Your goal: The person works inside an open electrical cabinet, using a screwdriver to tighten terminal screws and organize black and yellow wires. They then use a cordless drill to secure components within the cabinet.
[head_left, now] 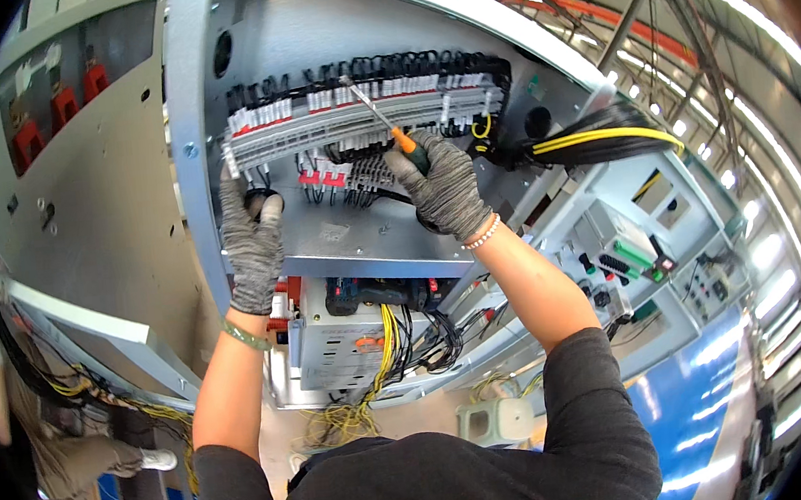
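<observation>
My right hand (442, 184), in a grey knit glove, is closed round the orange and dark-green handle of a screwdriver (402, 139). Its metal shaft slants up and left across a long terminal strip (361, 120), the tip lying by the upper row of black wires and white wire markers. At the strip's left end is my left hand (253, 249), gloved alike, with index finger stretched upward and thumb apart. The fingertips meet the strip's end there; whether they press on it I cannot tell. Red and white breakers (323, 177) sit below the strip.
A thick black cable bundle with yellow wires (601, 142) leaves the cabinet to the right. Below the shelf edge (373, 264) lies a dark power drill (376, 293), with yellow wires (386, 356) hanging down. A stool (496, 421) stands behind. Another person's leg (105, 463) shows lower left.
</observation>
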`<action>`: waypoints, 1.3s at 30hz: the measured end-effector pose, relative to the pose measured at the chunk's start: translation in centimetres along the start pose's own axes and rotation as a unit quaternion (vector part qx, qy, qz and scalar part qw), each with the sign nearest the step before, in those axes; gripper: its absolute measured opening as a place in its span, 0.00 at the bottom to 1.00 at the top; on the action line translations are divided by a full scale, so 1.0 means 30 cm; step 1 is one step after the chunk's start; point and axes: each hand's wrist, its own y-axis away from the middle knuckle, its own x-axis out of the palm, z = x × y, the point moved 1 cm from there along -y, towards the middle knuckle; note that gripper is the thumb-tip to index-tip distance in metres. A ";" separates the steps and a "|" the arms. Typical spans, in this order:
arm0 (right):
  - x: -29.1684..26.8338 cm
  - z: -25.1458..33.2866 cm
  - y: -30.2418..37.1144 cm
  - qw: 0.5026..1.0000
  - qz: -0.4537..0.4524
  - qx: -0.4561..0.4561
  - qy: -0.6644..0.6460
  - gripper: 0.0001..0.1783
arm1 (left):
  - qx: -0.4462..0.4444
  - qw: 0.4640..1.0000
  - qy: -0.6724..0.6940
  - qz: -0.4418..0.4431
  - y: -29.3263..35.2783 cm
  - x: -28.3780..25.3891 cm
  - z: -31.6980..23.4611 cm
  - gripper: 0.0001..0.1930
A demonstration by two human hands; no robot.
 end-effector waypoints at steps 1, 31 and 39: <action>-0.005 -0.039 0.020 1.000 -0.014 0.026 -0.007 0.18 | -0.020 1.000 0.023 0.006 0.001 -0.002 -0.019 0.36; -0.377 -0.096 0.251 0.995 -0.060 0.056 -0.060 0.21 | -0.063 0.991 -0.111 0.042 0.081 -0.084 -0.170 0.29; -0.557 0.025 0.124 0.979 -0.065 -0.028 0.189 0.15 | -0.009 0.993 -0.116 0.029 0.104 -0.048 -0.148 0.27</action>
